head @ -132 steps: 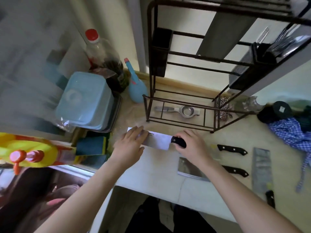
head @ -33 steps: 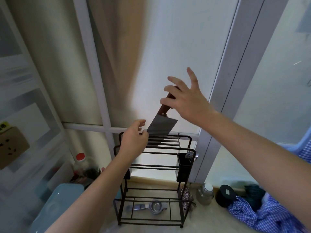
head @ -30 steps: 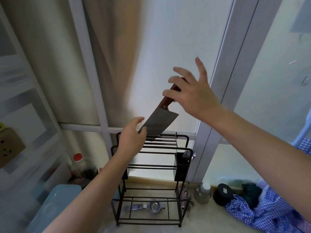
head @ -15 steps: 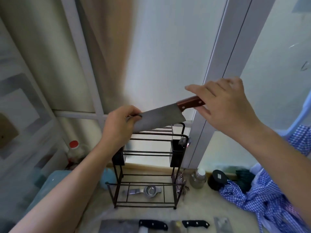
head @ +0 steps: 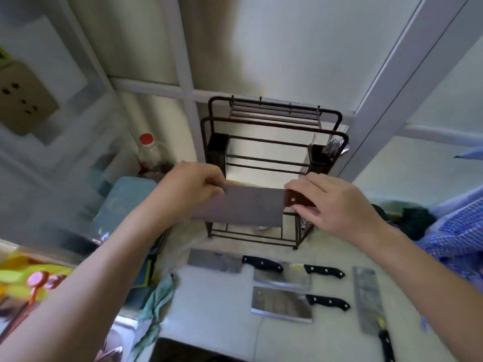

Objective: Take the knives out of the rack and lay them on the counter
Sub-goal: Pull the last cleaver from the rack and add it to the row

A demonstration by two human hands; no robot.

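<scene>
I hold a grey cleaver (head: pixel 243 207) with a reddish wooden handle level in front of the black wire rack (head: pixel 271 142). My right hand (head: pixel 332 202) grips the handle and my left hand (head: pixel 190 186) pinches the blade's far end. On the pale counter (head: pixel 217 304) below lie several knives with black handles: one cleaver (head: pixel 217 261) at the left, two cleavers (head: pixel 282 278) (head: pixel 282 304) in the middle and a long one (head: pixel 368 301) at the right. The rack's top slots look bare.
A small black cup (head: pixel 326 152) on the rack's right side holds utensils. A teal lidded box (head: pixel 122 205) and a red-capped bottle (head: pixel 149 150) stand to the left. A green cloth (head: pixel 156 299) hangs at the counter's left edge. Blue checked fabric (head: pixel 454 231) lies at the right.
The cleaver has come down from above the rack and now hangs level in front of it. My view has tilted down, showing more of the counter and the laid-out knives.
</scene>
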